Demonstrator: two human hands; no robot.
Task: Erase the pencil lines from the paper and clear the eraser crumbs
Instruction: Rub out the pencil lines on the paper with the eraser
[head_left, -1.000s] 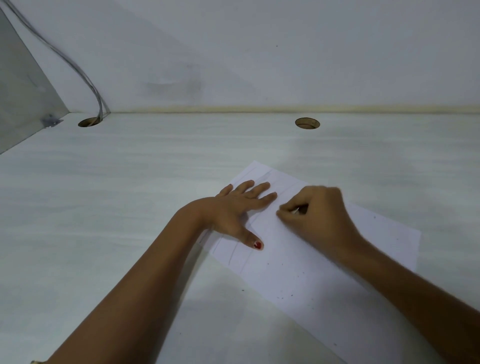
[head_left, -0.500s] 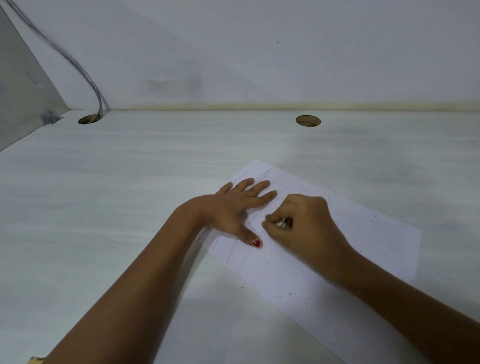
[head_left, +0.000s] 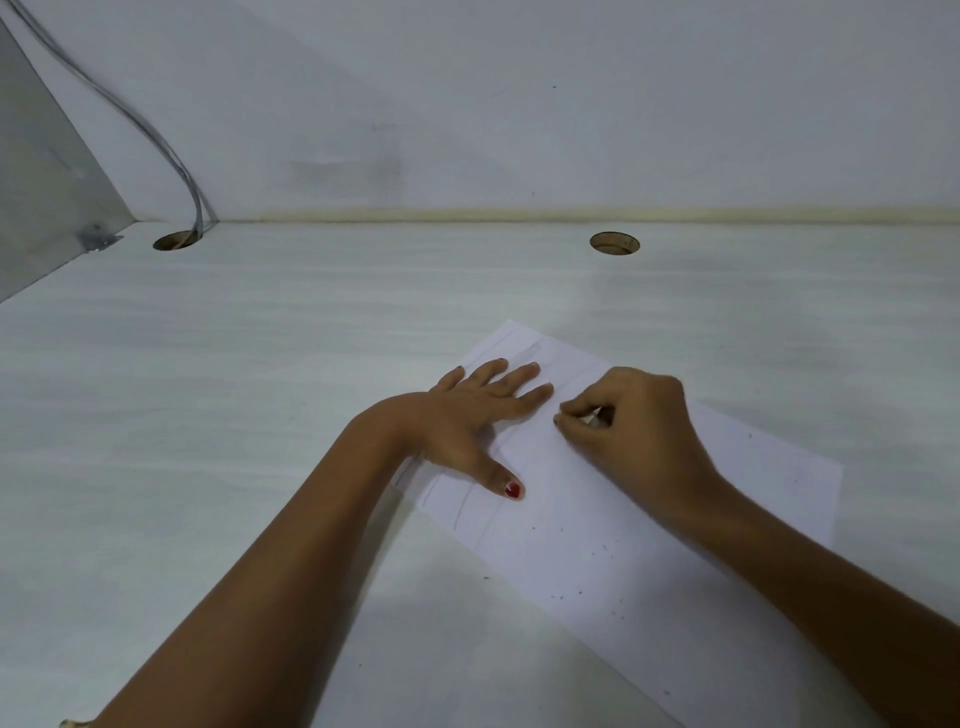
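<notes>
A white sheet of paper (head_left: 587, 551) lies slanted on the pale desk (head_left: 260, 415). Faint pencil lines (head_left: 462, 506) run across its left end. My left hand (head_left: 475, 415) lies flat on that end, fingers straight and spread, thumb out toward me. My right hand (head_left: 636, 426) is curled just right of it and pinches a small white eraser (head_left: 592, 419) against the paper; most of the eraser is hidden by the fingers. Several dark eraser crumbs (head_left: 576, 592) dot the nearer part of the sheet.
Two round cable holes, a left one (head_left: 176, 241) and a right one (head_left: 614, 243), sit at the back of the desk. A grey cable (head_left: 156, 135) drops into the left one. A wall closes the back, and a grey panel (head_left: 47, 187) stands at the far left.
My right hand slid toward me along the paper with the eraser, then back away and to the right. My left hand stayed flat on the sheet.
</notes>
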